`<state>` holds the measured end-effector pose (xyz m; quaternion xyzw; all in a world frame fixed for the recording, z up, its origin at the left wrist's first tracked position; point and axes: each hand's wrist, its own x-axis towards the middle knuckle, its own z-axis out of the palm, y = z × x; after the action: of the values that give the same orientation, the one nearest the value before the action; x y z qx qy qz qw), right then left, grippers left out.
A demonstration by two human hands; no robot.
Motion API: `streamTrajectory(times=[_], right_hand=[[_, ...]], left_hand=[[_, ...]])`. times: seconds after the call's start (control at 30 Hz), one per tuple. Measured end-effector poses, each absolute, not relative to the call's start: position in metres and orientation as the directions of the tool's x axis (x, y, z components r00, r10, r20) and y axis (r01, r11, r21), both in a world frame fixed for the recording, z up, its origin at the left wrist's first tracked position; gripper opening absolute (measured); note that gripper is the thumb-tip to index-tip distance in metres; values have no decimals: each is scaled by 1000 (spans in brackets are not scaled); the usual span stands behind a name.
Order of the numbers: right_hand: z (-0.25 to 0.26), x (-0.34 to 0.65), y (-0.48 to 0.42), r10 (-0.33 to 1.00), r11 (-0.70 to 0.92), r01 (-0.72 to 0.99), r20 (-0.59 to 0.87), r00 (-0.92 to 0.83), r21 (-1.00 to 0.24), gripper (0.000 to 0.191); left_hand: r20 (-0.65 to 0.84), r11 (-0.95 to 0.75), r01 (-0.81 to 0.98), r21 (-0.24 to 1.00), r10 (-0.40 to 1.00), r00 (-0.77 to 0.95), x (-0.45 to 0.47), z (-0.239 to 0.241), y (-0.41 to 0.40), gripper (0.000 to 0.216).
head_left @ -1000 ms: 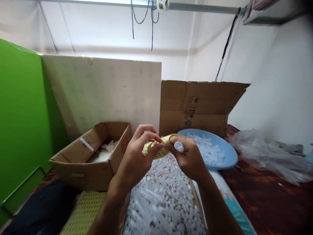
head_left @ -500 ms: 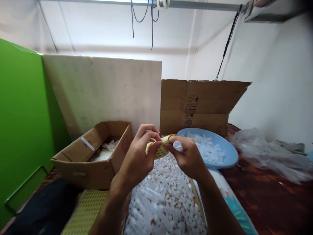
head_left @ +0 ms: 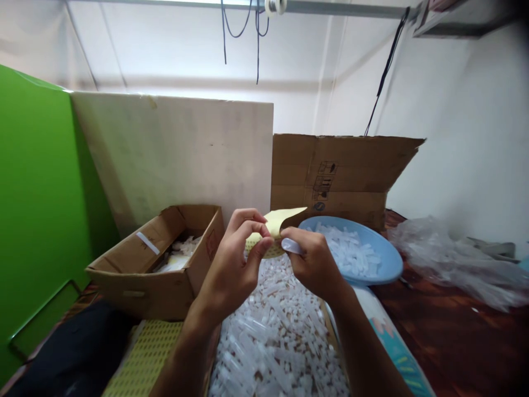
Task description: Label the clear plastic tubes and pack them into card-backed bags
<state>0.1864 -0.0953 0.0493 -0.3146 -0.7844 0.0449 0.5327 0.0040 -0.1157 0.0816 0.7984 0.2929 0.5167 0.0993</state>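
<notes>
A yellow sticker sheet [head_left: 285, 219] with rows of small dark marks is pinched between the thumb and fingers of my left hand [head_left: 237, 256]. Its upper part curls up and toward the right. My right hand [head_left: 317, 262] is closed around a small white tube [head_left: 292, 246], one end of which pokes out toward the left. The right fingertips meet the edge of the sheet. Below both hands lies a heap of clear tubes and small white caps [head_left: 281, 325]. More yellow sheets [head_left: 144, 358] with the same pattern lie at lower left.
An open cardboard box [head_left: 140, 289] with white pieces inside stands on the left. A blue basin [head_left: 390, 264] of white tubes sits at right, near crumpled clear plastic [head_left: 458, 259]. A white panel [head_left: 177, 149] and cardboard flap [head_left: 347, 165] rise behind; dark cloth [head_left: 74, 347] lies lower left.
The sheet, folded down between my hands before, now has its upper part standing up and curling right. The tube in my right hand has shifted slightly left and tilted.
</notes>
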Motion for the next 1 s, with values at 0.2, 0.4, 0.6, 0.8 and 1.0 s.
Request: streamTrajectory(times=[0.2,0.4,0.6,0.8,1.0], right_hand=[[47,188,-93,536,783,526,789,-299,-333,27],[48,188,-93,535,778,549,780,-326,-304,23],[47,187,-92,547,766,565,771,-324,-307,21],[45,187,-92,542,779,537,779,-317,-324,25],[49,185,-95,523,823,408,806,-277,-394,29]], left_hand=[[715,-793,319,519,607,346,5,87,-119,11],[703,-785,309,537,619,351,8,83,-116,11],[711,-784,321,532,619,334,8,85,-117,12],[693,-757,298,581,653,307,8,79,-116,5],[719,-800,229,555,600,350,5,79,-115,20]])
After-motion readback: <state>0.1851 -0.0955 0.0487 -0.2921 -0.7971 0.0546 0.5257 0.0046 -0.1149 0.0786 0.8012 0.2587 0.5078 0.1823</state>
